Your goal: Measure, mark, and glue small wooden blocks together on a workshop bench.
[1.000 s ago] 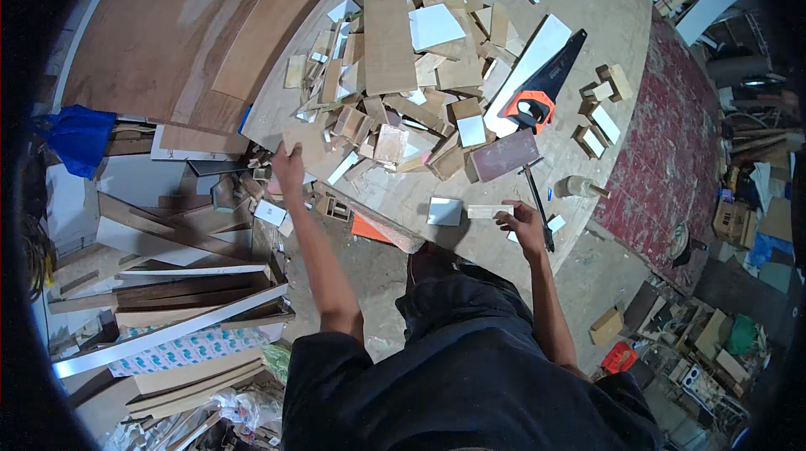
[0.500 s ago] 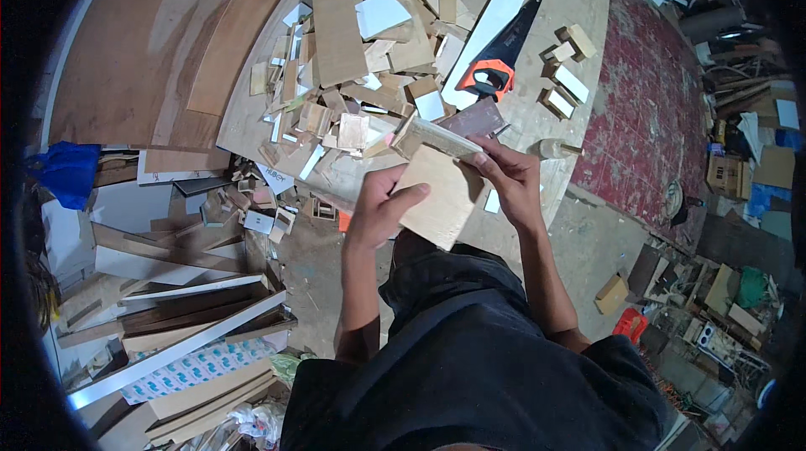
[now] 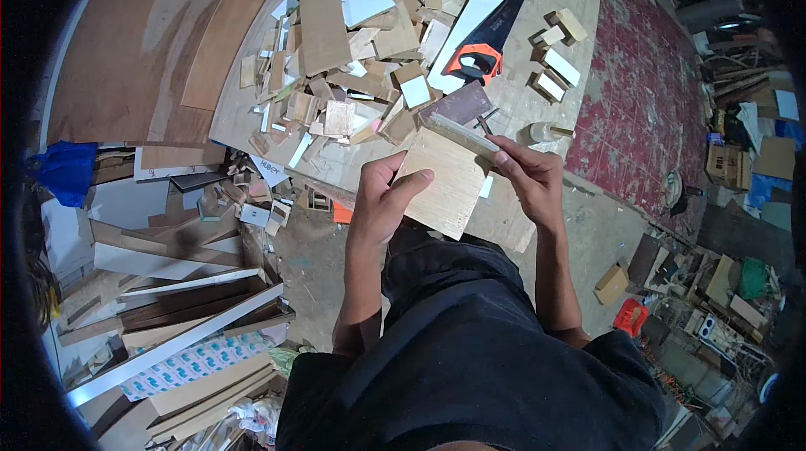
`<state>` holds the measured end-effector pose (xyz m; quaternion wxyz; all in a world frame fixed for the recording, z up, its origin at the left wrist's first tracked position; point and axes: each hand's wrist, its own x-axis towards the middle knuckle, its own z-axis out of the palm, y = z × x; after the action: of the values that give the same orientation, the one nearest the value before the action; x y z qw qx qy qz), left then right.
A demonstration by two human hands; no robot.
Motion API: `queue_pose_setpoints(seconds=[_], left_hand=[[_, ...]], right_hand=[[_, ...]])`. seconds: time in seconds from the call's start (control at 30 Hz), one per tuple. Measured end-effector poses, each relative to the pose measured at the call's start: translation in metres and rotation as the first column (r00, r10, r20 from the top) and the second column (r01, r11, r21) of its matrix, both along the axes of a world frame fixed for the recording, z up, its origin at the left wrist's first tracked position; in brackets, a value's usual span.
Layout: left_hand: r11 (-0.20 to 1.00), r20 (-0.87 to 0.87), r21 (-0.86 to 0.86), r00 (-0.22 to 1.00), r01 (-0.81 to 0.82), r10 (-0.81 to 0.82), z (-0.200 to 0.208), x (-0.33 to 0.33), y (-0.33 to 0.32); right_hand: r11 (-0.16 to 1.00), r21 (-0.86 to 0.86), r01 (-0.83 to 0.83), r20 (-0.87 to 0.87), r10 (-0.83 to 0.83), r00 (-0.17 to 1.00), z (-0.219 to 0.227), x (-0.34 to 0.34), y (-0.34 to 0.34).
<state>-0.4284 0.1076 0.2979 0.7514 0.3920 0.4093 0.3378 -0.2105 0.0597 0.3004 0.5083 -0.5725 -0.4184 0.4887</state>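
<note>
A pale square wooden board (image 3: 442, 191) is held up in front of my body, above the near edge of the bench. My left hand (image 3: 378, 199) grips its left side, thumb flat on the face and fingers hidden underneath. Along the board's far edge stands a narrow wooden strip (image 3: 462, 133), at an angle to the face. My right hand (image 3: 531, 184) pinches the right end of this strip, where it meets the board's corner. Whether the two pieces are joined, I cannot tell. Just beyond them a dark brown board (image 3: 460, 105) lies on the bench.
A heap of wood offcuts (image 3: 357, 56) covers the bench's left half. Beyond my hands lies a handsaw (image 3: 495, 35) with an orange and black handle, partly over a white strip. Several small blocks (image 3: 561, 66) and a small jar (image 3: 544, 131) with a stick stand at the right.
The square board and strip have shifted slightly right and turned a little, both hands moving with them. The whole bench has slid a little up and left in view. My grip looks the same.
</note>
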Motion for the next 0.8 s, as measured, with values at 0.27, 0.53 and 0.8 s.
queue_pose_setpoints(seconds=[0.27, 0.53, 0.8], left_hand=[[1.000, -0.011, 0.004, 1.000, -0.012, 0.012, -0.0087, 0.0013, -0.0024], [0.999, -0.020, 0.039, 1.000, 0.006, -0.005, -0.0105, 0.0027, -0.0051], [1.000, -0.028, 0.019, 0.999, 0.018, -0.017, -0.0048, 0.0010, -0.0017]], right_hand=[[0.999, -0.039, -0.025, 0.027, 0.026, 0.999, 0.0025, 0.0022, -0.0035], [0.998, -0.058, -0.002, 0.068, 0.005, 0.998, 0.0007, 0.0006, -0.0068], [0.999, -0.046, -0.021, 0.045, 0.023, 0.999, -0.0001, 0.0006, -0.0056]])
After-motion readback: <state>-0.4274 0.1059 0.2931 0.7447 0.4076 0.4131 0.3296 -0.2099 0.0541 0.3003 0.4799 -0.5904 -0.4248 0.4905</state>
